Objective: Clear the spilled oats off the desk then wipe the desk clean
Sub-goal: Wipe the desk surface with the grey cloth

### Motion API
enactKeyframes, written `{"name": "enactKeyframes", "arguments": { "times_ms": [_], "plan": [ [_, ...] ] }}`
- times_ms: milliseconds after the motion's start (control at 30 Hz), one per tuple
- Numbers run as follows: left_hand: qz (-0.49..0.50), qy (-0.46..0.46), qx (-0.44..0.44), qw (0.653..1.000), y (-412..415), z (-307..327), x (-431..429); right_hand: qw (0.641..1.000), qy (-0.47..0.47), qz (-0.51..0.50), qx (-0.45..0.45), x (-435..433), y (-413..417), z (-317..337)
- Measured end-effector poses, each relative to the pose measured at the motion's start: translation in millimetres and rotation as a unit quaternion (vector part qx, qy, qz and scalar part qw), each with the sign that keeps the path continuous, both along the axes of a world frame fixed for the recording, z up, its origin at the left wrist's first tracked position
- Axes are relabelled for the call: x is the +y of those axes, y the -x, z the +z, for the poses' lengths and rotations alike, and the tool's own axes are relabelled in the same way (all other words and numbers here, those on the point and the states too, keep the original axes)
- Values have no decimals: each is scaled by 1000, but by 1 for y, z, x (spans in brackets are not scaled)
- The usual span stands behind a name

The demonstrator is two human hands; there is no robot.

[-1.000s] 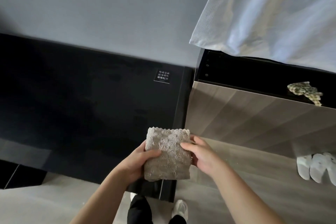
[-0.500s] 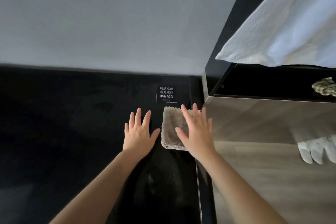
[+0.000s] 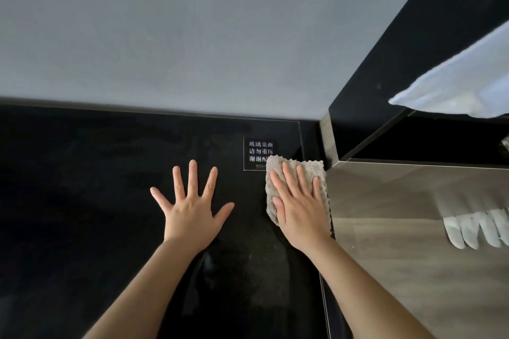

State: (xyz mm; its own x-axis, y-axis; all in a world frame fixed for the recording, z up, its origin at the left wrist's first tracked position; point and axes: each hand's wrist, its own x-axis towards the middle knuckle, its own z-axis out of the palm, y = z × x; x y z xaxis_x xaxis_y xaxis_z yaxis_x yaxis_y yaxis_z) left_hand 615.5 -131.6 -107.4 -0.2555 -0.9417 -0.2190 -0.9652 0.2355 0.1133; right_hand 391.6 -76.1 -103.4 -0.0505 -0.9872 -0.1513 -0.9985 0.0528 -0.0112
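Two hands lie flat on a black, shiny tabletop in the head view, seen from above. Both bare arms reach in from the bottom of the picture.

The left hand rests palm down on the bare black top. Its grip is wide: all the fingers are straight and spread far apart, and it holds nothing. It is near the cloth but does not touch it.

The right hand presses palm down on a gray, fluffy cloth. Its grip is also wide, with the fingers straight and close together on top of the cloth, not curled round it. The cloth lies flat on the tabletop, near the back right corner. The hand hides the near half of the cloth. The far half and both side edges stick out around the fingers.

A small black label with white writing sits on the tabletop just behind the cloth. The cloth's far left corner covers the label's near right corner.

The right edge of the cloth is just beside a brown wood panel that starts where the black top ends. A gray wall stands behind the tabletop. A white towel hangs in from the upper right. Some white shapes show at the right edge, low on the wood panel. I cannot tell what they are.
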Motion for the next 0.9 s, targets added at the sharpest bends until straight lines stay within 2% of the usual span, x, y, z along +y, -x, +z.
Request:
{"name": "enactKeyframes", "arguments": {
  "times_ms": [267,400,467,600,700,900],
  "plan": [
    [-13,36,0,999,-2,-12,-1,997,-1,-82,4,-108,33,0],
    [-17,40,1,999,-2,-10,-1,993,-7,-114,-16,-129,20,1],
    [-19,34,-5,999,-2,-9,0,996,9,-77,-35,-130,-1,4],
    [-18,19,-10,1000,-2,-5,0,995,7,65,-74,-146,-63,5],
    [-4,3,-12,1000,-1,-4,0,988,17,137,-72,-151,-89,2],
    [12,-24,49,998,-17,5,2,997,1,63,-50,-150,-75,0]
  ]
}}
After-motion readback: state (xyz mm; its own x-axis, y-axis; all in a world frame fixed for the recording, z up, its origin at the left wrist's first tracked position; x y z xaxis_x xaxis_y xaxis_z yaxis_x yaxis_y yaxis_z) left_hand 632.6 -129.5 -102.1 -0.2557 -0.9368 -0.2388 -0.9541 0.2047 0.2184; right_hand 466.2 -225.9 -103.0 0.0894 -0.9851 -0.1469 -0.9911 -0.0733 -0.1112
